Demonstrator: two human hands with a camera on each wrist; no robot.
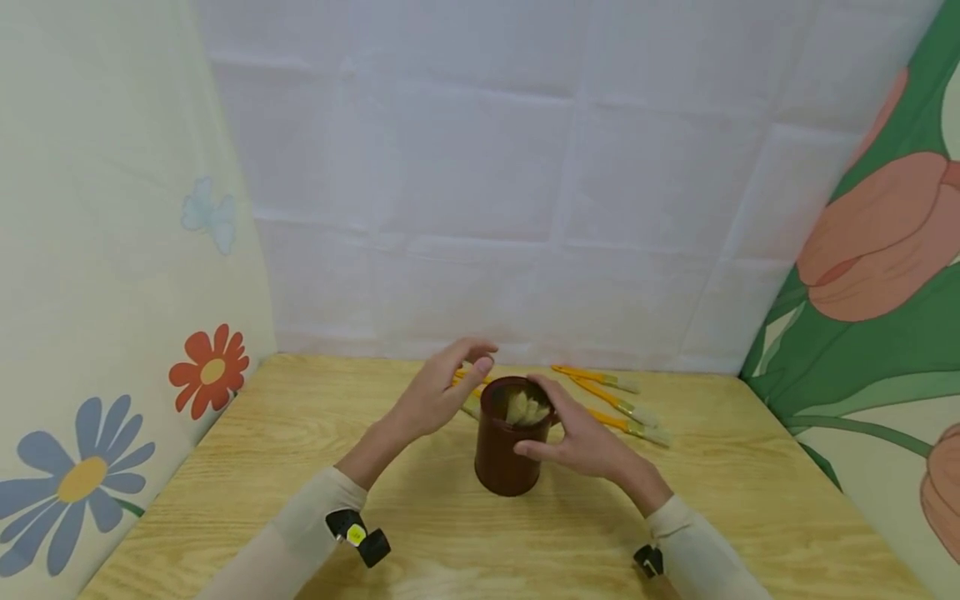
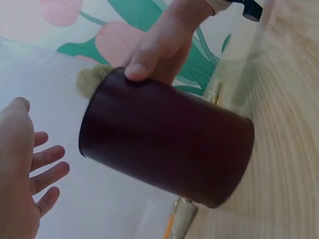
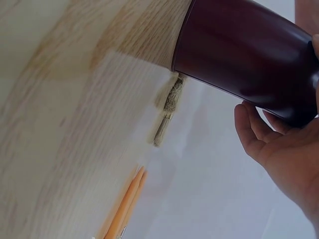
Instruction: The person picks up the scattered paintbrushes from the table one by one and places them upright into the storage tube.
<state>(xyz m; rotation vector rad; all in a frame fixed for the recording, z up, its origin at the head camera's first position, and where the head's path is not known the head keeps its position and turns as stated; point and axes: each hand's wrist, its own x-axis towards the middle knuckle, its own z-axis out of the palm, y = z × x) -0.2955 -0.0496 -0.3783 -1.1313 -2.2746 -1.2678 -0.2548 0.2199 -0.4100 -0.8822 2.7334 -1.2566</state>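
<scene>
A dark red-brown cylindrical brush holder (image 1: 506,458) stands on the table in the head view. Pale bristles (image 1: 525,408) show inside its mouth, and bristles (image 2: 93,80) stick out past the rim in the left wrist view. My right hand (image 1: 588,437) grips the holder near its top, thumb on the near side and fingers (image 3: 244,127) around the far side. To the left, my left hand (image 1: 442,392) hovers beside the rim with loosely bent fingers. A gap separates it from the holder (image 2: 164,139) in the left wrist view, and nothing is in it.
Several paintbrushes (image 1: 611,402) with orange handles lie on the wooden table (image 1: 360,533) right of the holder. More orange handles (image 1: 472,379) lie behind the left hand, partly hidden. A white cloth (image 1: 480,208) hangs behind the table, with floral cloths on both sides.
</scene>
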